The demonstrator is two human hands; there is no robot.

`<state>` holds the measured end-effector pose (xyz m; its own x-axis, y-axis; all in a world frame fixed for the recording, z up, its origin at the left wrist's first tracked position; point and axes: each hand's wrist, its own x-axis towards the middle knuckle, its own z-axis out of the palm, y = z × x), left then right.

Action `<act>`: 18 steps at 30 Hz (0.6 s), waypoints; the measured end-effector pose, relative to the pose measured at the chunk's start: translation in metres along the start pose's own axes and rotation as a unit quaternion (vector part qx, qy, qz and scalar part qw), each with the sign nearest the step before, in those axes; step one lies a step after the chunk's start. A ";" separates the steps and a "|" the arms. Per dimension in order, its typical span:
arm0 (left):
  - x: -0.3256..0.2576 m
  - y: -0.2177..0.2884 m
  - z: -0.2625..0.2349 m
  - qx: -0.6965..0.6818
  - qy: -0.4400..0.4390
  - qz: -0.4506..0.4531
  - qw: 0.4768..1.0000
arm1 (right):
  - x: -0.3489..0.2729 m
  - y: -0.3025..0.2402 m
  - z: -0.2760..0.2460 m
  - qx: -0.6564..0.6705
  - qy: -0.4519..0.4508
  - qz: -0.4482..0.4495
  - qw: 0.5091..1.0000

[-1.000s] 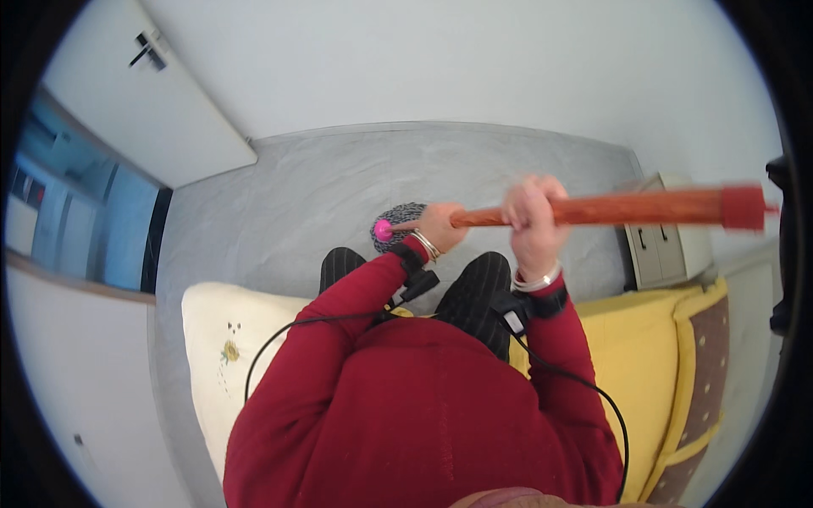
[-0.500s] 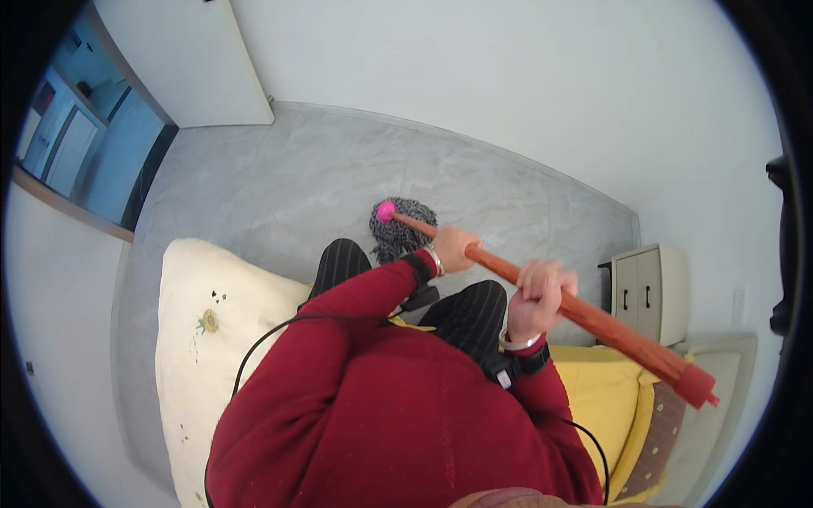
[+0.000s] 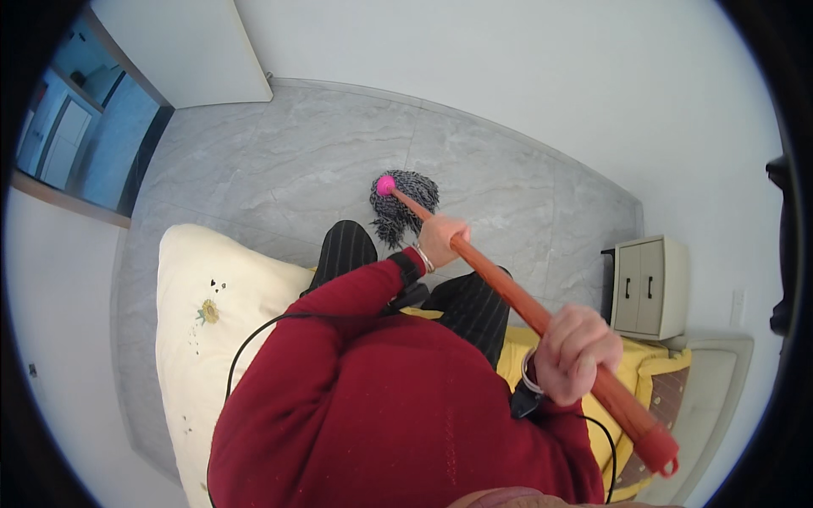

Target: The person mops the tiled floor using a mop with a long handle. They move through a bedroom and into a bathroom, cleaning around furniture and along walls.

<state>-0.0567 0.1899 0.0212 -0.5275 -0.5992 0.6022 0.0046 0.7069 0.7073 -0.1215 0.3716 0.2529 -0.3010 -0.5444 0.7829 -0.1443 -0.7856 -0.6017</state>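
Observation:
A mop [image 3: 506, 289] with a reddish-orange pole slants across my front, from the floor ahead to the lower right. Its grey string head [image 3: 413, 193] rests on the floor, joined to the pole by a bright pink socket. Lower on the pole, towards the head, my left hand [image 3: 442, 240] is wrapped round it. My right hand [image 3: 577, 354] grips the upper part, closer to the red end cap with its hanging loop. Both hands are closed, with bracelets and dark straps at the wrists.
Beside me on the left lies a bed with a cream cover [image 3: 229, 339]. Yellow bedding [image 3: 631, 381] and a pale headboard [image 3: 720, 372] are at the right, near a small cream cabinet [image 3: 650, 288]. A white door [image 3: 186, 51] and a doorway [image 3: 110, 144] stand far left. Grey tiles [image 3: 288, 152] cover the floor.
My right hand has moved down and to the right, nearer the pole's end. The pole now slopes more steeply, its capped end lower and further left. My left hand has shifted slightly left.

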 end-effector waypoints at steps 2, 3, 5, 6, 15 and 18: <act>0.014 -0.015 0.001 0.036 -0.005 -0.025 0.999 | 0.011 0.018 0.000 0.035 0.029 0.010 0.999; 0.022 -0.021 0.001 0.029 -0.001 -0.040 0.999 | 0.019 0.028 0.000 0.047 0.062 0.015 0.997; 0.039 -0.027 0.001 0.007 -0.018 -0.080 0.997 | 0.031 0.042 0.005 0.045 0.115 0.045 0.991; 0.043 -0.025 0.001 0.017 -0.003 -0.085 0.996 | 0.036 0.042 0.008 0.022 0.127 0.072 0.989; -0.004 0.054 -0.012 -0.079 -0.010 -0.012 0.997 | 0.069 -0.030 0.012 0.140 -0.256 0.094 0.952; 0.001 0.031 -0.011 -0.080 -0.018 -0.004 0.997 | 0.052 -0.002 0.008 0.053 -0.213 0.069 0.973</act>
<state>-0.0480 0.2066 0.0478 -0.5582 -0.5892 0.5842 0.1334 0.6313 0.7640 -0.1292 0.3430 0.2960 0.1106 -0.7018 0.7038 -0.0246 -0.7098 -0.7039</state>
